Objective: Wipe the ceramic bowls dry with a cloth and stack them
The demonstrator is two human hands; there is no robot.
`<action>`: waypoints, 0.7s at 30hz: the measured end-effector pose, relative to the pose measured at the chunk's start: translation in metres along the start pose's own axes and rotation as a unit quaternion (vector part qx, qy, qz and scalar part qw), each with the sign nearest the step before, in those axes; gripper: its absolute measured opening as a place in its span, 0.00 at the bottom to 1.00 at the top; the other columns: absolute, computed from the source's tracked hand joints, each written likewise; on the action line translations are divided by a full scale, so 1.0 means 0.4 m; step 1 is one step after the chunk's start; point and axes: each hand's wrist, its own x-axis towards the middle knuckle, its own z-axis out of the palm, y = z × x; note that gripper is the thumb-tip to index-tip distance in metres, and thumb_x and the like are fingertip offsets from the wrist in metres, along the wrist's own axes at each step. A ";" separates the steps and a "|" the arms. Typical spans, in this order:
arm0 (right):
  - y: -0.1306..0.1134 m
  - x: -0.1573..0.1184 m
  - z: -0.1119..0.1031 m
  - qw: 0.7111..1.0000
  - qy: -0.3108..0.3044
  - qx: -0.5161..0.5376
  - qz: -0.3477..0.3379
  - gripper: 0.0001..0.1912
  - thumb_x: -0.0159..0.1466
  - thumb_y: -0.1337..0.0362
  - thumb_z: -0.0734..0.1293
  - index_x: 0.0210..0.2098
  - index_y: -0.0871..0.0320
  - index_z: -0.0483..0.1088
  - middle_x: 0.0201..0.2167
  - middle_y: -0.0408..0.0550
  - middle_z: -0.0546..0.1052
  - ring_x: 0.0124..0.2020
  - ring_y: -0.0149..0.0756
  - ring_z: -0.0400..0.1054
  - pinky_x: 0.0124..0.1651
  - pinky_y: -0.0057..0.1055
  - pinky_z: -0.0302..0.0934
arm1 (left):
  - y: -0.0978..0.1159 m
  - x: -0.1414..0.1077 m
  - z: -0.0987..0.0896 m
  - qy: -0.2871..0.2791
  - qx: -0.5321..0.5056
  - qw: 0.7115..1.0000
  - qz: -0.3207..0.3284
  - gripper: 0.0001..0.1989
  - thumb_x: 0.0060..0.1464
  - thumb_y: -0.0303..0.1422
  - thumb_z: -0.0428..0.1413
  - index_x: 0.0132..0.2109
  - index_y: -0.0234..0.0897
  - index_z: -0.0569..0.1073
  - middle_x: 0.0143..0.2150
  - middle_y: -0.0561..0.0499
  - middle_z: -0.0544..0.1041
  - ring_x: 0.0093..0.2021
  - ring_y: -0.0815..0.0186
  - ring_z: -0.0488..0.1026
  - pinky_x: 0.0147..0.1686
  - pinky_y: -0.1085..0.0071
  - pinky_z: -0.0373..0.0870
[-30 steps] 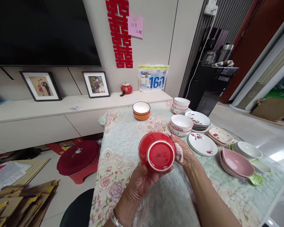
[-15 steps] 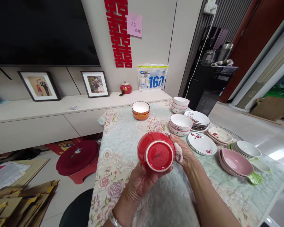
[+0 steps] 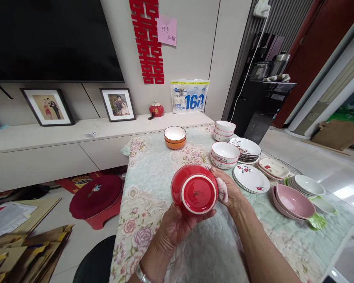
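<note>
A red bowl [image 3: 199, 194] is held above the table, tilted so that its base with a white foot ring faces me. My left hand [image 3: 177, 226] grips it from below and the left, its fingers passing under the bowl. At the bowl's right side, my right hand [image 3: 227, 188] presses a pale pink cloth [image 3: 222, 190] against the rim; most of its fingertips are hidden behind the bowl. Past the bowl stand two stacked orange bowls [image 3: 175, 144] with white insides. White red-rimmed bowls [image 3: 225, 152] are stacked to the right.
On the flowered tablecloth [image 3: 144, 232], at the right, are white plates [image 3: 251, 179], dark-patterned plates [image 3: 245, 148], square dishes [image 3: 273, 168], pink bowls [image 3: 295, 200] and small white bowls [image 3: 309, 184]. A red stool [image 3: 96, 196] stands left of the table. Behind is a white cabinet [image 3: 112, 133].
</note>
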 end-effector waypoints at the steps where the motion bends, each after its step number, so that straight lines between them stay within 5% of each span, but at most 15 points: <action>1: 0.000 0.000 -0.001 1.000 0.001 -0.002 0.004 0.10 0.51 0.65 0.77 0.29 0.60 0.73 0.23 0.42 0.78 0.23 0.29 0.71 0.27 0.22 0.67 | -0.001 -0.001 0.000 -0.001 0.002 1.000 -0.003 0.29 0.48 0.38 0.65 0.58 0.45 0.72 0.59 0.45 0.74 0.59 0.44 0.68 0.61 0.37 0.52; 11: -0.001 0.001 -0.005 0.999 0.017 -0.014 0.036 0.13 0.49 0.62 0.78 0.28 0.61 0.73 0.22 0.42 0.77 0.23 0.30 0.72 0.27 0.24 0.69 | -0.003 -0.007 0.000 -0.006 0.010 1.000 -0.013 0.30 0.47 0.35 0.66 0.58 0.45 0.72 0.59 0.44 0.73 0.59 0.45 0.68 0.59 0.36 0.55; 16: -0.014 -0.002 -0.012 1.000 0.012 -0.020 -0.001 0.12 0.47 0.66 0.78 0.27 0.60 0.72 0.22 0.39 0.77 0.21 0.28 0.70 0.24 0.21 0.66 | -0.008 -0.003 -0.012 0.034 0.026 0.999 -0.008 0.33 0.43 0.37 0.68 0.58 0.44 0.71 0.58 0.45 0.75 0.63 0.47 0.63 0.64 0.41 0.48; 21: -0.022 -0.010 -0.015 0.998 0.003 -0.056 0.033 0.12 0.49 0.65 0.78 0.29 0.60 0.74 0.23 0.41 0.77 0.21 0.27 0.71 0.22 0.20 0.64 | 0.005 0.010 -0.017 0.078 -0.012 0.997 0.015 0.24 0.55 0.46 0.58 0.54 0.35 0.76 0.54 0.41 0.77 0.65 0.49 0.61 0.67 0.51 0.47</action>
